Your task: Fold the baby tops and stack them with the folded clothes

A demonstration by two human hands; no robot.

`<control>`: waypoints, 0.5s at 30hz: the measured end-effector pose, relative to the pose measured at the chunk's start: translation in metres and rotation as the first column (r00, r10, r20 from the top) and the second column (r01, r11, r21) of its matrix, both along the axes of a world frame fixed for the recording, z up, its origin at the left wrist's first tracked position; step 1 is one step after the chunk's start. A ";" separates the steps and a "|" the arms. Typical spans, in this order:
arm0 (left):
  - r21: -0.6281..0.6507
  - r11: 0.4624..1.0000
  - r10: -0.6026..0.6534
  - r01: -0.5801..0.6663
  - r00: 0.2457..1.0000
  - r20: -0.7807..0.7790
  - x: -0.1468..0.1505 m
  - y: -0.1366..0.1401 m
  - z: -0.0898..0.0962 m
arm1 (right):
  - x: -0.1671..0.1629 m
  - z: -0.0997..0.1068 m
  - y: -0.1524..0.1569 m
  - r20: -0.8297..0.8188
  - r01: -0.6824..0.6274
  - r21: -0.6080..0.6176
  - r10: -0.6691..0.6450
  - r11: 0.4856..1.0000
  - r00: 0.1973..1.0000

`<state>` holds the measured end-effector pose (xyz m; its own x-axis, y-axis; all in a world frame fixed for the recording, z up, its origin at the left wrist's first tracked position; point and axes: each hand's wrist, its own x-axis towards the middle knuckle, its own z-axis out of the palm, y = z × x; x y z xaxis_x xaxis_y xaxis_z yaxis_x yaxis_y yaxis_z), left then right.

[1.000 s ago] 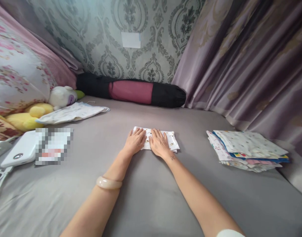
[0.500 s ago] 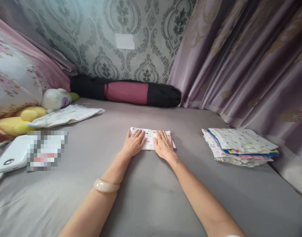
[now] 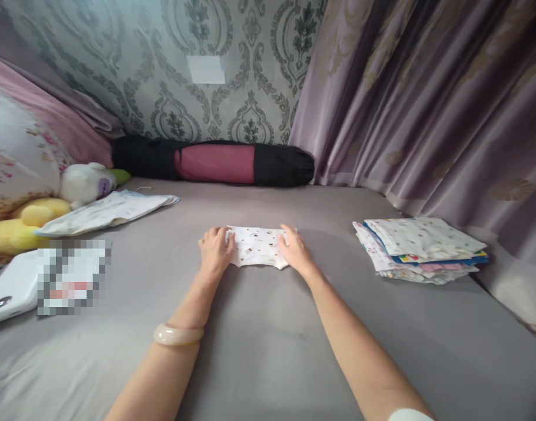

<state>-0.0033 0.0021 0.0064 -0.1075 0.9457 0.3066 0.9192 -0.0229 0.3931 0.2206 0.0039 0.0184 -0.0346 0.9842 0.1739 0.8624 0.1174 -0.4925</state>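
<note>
A small folded white cloth with a scattered print lies in front of me on the grey sheet. My left hand is closed on its left side, thumb on top and fingers curled at the edge. On the right side, my right hand grips the cloth in the same way, its fingertips partly hidden beneath the edge. The near edge of the cloth bows between the hands.
A stack of folded cloths stands at the right. To the left lie a loose white cloth, a white device, a blurred packet and plush toys. A black and maroon roll lies along the wall.
My hands have gone from lying flat on top of the cloth to gripping its left and right sides. More of the print shows, and the near edge now bows. The view has shifted slightly.
</note>
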 end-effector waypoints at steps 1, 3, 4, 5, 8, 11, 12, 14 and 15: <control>-0.023 0.996 0.084 -0.083 0.996 0.016 -0.003 0.001 0.000 | 0.008 0.004 0.004 -0.040 0.067 -0.006 -0.067 0.998 0.997; -0.091 0.975 0.204 -0.201 0.978 0.033 -0.008 0.003 0.001 | 0.025 0.010 0.010 -0.035 0.207 -0.087 -0.210 0.975 0.977; -0.125 0.964 0.240 -0.234 0.970 0.038 -0.010 0.003 0.001 | 0.033 0.013 0.012 0.003 0.262 -0.150 -0.265 0.953 0.964; -0.151 0.956 0.262 -0.253 0.964 0.042 -0.012 0.004 0.001 | 0.040 0.014 0.013 0.047 0.305 -0.207 -0.302 0.930 0.952; -0.195 0.946 0.274 -0.258 0.960 0.057 -0.014 0.007 -0.001 | 0.051 0.014 0.011 0.142 0.367 -0.298 -0.339 0.881 0.930; -0.217 0.945 0.266 -0.243 0.961 0.081 -0.015 0.009 -0.002 | 0.048 0.010 0.008 0.177 0.363 -0.305 -0.322 0.880 0.930; -0.228 0.943 0.266 -0.241 0.960 0.087 -0.016 0.010 -0.002 | 0.046 0.009 0.007 0.181 0.350 -0.305 -0.307 0.886 0.934; -0.254 0.938 0.268 -0.238 0.959 0.093 -0.017 0.012 0.000 | 0.042 0.007 0.008 0.166 0.317 -0.301 -0.278 0.899 0.946; -0.267 0.935 0.265 -0.231 0.959 0.097 -0.018 0.012 0.001 | 0.041 0.007 0.008 0.147 0.300 -0.302 -0.266 0.905 0.953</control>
<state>-0.0216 0.0144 0.0076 -0.3713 0.9280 0.0306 0.8236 0.3139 0.4724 0.2617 0.0120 0.0252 0.2528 0.9576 -0.1384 0.8824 -0.2868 -0.3730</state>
